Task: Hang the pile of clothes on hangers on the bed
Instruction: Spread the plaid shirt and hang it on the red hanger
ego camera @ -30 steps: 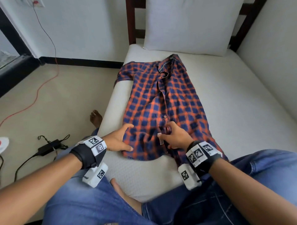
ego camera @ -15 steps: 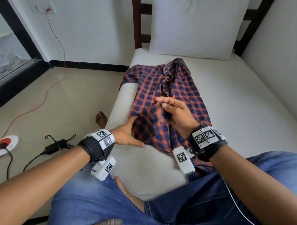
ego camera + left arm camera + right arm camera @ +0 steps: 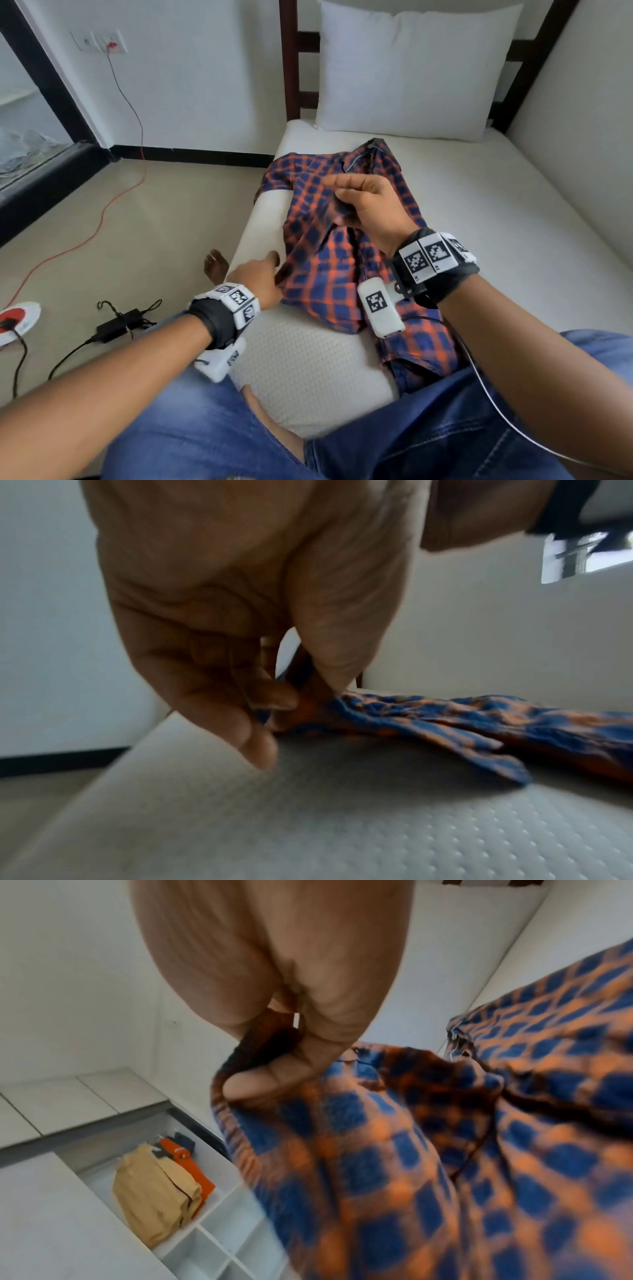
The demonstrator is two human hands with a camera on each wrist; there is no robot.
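Observation:
An orange and blue checked shirt [image 3: 329,274] lies lengthwise on the white mattress [image 3: 308,370], collar toward the pillow. My right hand [image 3: 356,202] pinches the front panel between thumb and fingers and holds it lifted above the bed; the right wrist view shows the shirt [image 3: 428,1150] bunched under my thumb. My left hand [image 3: 263,277] grips the left side edge of the shirt low on the mattress, and the left wrist view shows the shirt [image 3: 428,723] edge pinched between my fingers [image 3: 270,696]. No hanger is in view.
A white pillow [image 3: 411,68] leans on the dark headboard. A wall runs along the bed's right side. On the floor to the left lie a black power adapter [image 3: 120,323] and an orange cable [image 3: 102,212]. My legs in blue jeans [image 3: 428,428] are near the bed's foot.
My right hand has lifted the shirt's front panel up and away from me, toward the collar. My left hand has slid further along the shirt's left edge and closed on it.

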